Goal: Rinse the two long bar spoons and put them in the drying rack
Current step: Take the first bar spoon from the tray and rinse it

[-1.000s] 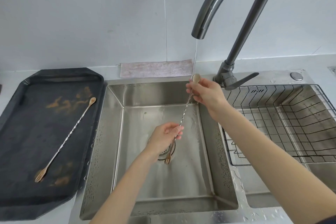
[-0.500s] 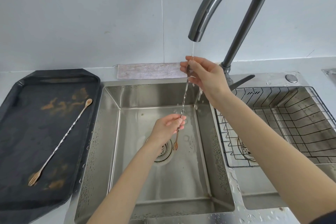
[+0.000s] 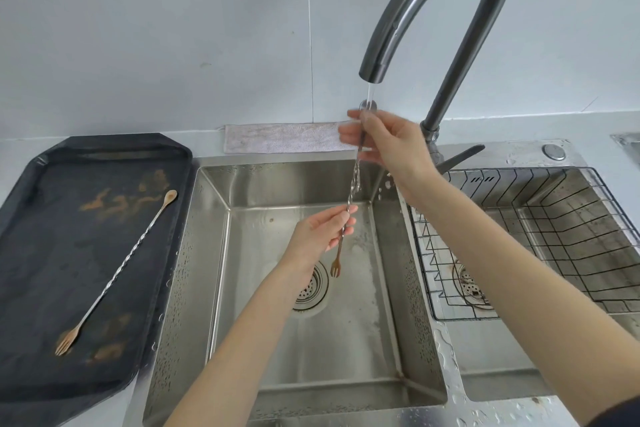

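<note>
I hold one long twisted bar spoon point(image 3: 352, 189) nearly upright over the steel sink point(image 3: 408, 322), under the running water. My right hand point(image 3: 384, 142) grips its upper end just below the bowl, right under the tap's spout. My left hand point(image 3: 320, 234) pinches the lower shaft, and the small fork end hangs free above the drain. The second bar spoon point(image 3: 119, 269) lies diagonally on the dark stained tray point(image 3: 41, 374) at left, bowl far, fork near. The wire drying rack point(image 3: 540, 239) sits in the right basin with nothing in it.
A tall dark gooseneck tap point(image 3: 443, 10) arches over the sink, its lever point(image 3: 459, 156) pointing right. A folded pale cloth point(image 3: 280, 137) lies on the counter behind the sink. Water droplets dot the sink rim. The wall stands close behind.
Both hands have raised the spoon, bringing its bowl from sink-rim height up close under the spout. Water now runs down the shaft. The spoon on the tray has not moved.
</note>
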`<state>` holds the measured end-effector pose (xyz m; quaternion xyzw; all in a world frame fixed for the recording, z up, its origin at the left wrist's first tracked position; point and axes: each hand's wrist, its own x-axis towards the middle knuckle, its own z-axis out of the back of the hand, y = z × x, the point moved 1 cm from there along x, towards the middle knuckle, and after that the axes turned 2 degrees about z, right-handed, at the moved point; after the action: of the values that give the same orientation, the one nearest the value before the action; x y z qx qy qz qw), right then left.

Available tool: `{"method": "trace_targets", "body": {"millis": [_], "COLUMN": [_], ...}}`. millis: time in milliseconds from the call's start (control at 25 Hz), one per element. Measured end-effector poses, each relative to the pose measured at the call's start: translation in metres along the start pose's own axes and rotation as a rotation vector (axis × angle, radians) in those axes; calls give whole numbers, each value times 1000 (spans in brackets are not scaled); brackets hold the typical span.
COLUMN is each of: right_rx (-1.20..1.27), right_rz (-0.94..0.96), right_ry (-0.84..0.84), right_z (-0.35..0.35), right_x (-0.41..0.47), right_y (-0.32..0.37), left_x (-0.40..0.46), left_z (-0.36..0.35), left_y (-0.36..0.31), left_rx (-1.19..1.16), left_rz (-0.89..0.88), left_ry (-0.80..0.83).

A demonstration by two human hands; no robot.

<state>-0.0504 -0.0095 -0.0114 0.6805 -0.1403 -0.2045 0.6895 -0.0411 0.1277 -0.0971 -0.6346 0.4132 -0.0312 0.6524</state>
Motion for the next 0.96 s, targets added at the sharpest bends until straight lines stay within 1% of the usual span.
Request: {"method": "trace_targets", "body": {"millis": [80, 120, 280, 360, 520, 560, 640, 720, 760, 880, 960], "right_rx": [-83, -90, -49, -51, -19, -21, -53, -82, -85, -59, -42], "right_rz": [-46, -51, 42, 75, 32, 23, 29, 54, 61, 64, 80], "right_ry": [72, 75, -32, -5, 40, 25, -56, -130, -131, -29, 3], "right_z": [-5, -5, 5, 2, -2, 0, 4, 6, 6, 2, 1], "right_x": [-8, -9, 2, 1, -6, -7, -6, -4, -3, -2, -3], "right_y": [-13, -14, 7, 10, -1, -2, -2, -1, -1, -1, 0], "left_x": [-1, -1, -2, -1, -3, -4, -6, -9, -10, -9, -5], "left_z": [1, 2, 6, 4, 1, 1, 1, -1, -3, -2, -1], "left_y": [-1, -1, 4, 3, 6, 8, 9, 8, 7, 6, 2], "left_rx": [-3, 18, 108, 121, 110, 110, 156, 265, 313, 370, 390], "left_rz": [-24, -28, -39, -44, -58, -54, -74, -138, -168, -230, -262], "left_ry": [-19, -17, -28, -39, -64, -69, -72, -70, -76, -153, -181]}}
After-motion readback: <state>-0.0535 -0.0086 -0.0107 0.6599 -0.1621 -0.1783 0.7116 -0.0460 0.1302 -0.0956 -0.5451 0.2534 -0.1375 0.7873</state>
